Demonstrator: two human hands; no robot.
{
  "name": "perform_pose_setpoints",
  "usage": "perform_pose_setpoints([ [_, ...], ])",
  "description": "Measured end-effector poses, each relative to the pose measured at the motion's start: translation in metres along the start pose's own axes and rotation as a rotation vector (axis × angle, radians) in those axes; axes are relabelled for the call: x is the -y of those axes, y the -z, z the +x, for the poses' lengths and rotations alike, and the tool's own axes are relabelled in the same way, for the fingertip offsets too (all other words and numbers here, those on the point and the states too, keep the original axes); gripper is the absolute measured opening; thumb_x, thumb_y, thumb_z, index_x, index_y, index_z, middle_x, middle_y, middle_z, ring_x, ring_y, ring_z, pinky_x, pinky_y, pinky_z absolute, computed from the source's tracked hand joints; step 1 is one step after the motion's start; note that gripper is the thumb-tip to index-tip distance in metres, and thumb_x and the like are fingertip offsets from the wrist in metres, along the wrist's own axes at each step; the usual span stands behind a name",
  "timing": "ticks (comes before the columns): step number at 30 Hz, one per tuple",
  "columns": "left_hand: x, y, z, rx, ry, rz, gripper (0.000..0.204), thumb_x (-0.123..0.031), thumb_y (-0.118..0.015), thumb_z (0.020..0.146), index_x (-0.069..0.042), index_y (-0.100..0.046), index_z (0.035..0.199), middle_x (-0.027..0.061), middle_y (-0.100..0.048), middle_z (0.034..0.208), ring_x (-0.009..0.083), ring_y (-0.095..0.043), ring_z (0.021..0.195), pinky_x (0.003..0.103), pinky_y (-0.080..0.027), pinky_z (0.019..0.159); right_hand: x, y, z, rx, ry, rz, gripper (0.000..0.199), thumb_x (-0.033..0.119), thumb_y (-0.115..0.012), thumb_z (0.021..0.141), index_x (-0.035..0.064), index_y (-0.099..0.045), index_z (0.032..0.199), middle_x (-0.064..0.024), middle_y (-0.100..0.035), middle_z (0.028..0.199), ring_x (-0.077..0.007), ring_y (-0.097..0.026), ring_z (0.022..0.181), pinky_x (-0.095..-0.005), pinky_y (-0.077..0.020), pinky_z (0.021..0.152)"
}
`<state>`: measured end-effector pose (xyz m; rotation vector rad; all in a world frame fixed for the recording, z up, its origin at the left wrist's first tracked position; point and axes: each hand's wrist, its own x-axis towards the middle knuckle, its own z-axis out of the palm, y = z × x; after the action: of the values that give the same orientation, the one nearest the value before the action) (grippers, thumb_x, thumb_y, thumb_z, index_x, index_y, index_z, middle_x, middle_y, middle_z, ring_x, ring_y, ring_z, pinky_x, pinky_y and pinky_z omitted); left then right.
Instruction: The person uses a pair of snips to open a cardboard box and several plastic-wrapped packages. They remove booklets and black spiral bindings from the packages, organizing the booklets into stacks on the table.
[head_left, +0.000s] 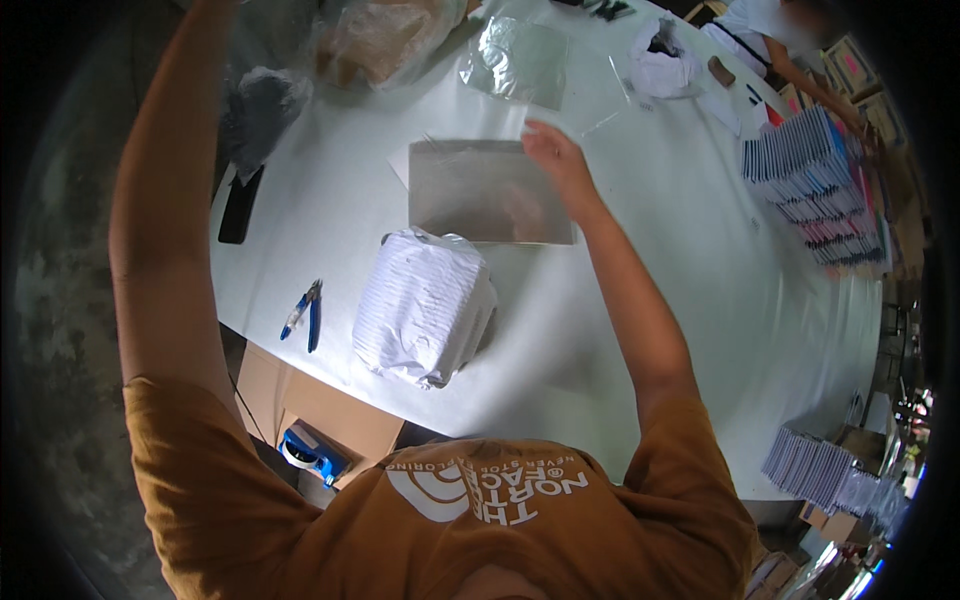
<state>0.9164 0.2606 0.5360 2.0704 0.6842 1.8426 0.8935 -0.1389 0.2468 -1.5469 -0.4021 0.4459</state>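
My right hand [556, 158] hovers by the far right corner of a flat, shiny grey stack of clear plastic sleeves [480, 190]. Its fingers are bent and drawn together, and what they pinch, if anything, is too blurred to name. My left arm stretches far forward and leaves the picture at the top, so my left hand is out of sight. Close to me, against the near edge of the sleeves, sits a bulky bundle in crumpled white plastic wrap [422, 308]. Blue-handled nippers [305, 316] lie to its left.
A black phone [240, 208] lies at the left table edge, below a dark plastic bag [264, 115]. Clear bags [518, 60] are at the far side. Stacked booklets [810, 180] stand right, near another person [765, 40]. A blue tape dispenser [312, 452] rests below the table.
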Motion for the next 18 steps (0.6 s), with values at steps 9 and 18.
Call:
perform_pose_setpoints([
  [9, 0.001, -0.007, -0.236, 1.086, 0.101, -0.11, 0.077, -0.032, -0.066, 0.079, -0.008, -0.025, 0.14, 0.0184, -0.046, 0.131, 0.0261, -0.045, 0.12, 0.033, -0.033, 0.102, -0.08, -0.007, -0.103, 0.082, 0.197, -1.136, 0.055, 0.041, -0.056, 0.085, 0.0204, -0.041, 0.133, -0.0114, -0.03, 0.143, -0.0323, -0.021, 0.134, -0.0462, -0.0172, 0.108],
  [18, -0.017, 0.162, -0.305, 1.264, 0.017, -0.116, 0.06, -0.035, -0.066, 0.079, 0.001, -0.048, 0.123, 0.0219, -0.047, 0.126, 0.0328, -0.04, 0.123, 0.037, -0.03, 0.104, -0.075, 0.016, -0.167, -0.242, 0.002, -1.301, 0.055, 0.045, -0.055, 0.084, 0.0256, -0.041, 0.134, -0.0111, -0.034, 0.141, -0.0328, -0.028, 0.13, -0.0465, -0.0249, 0.1],
])
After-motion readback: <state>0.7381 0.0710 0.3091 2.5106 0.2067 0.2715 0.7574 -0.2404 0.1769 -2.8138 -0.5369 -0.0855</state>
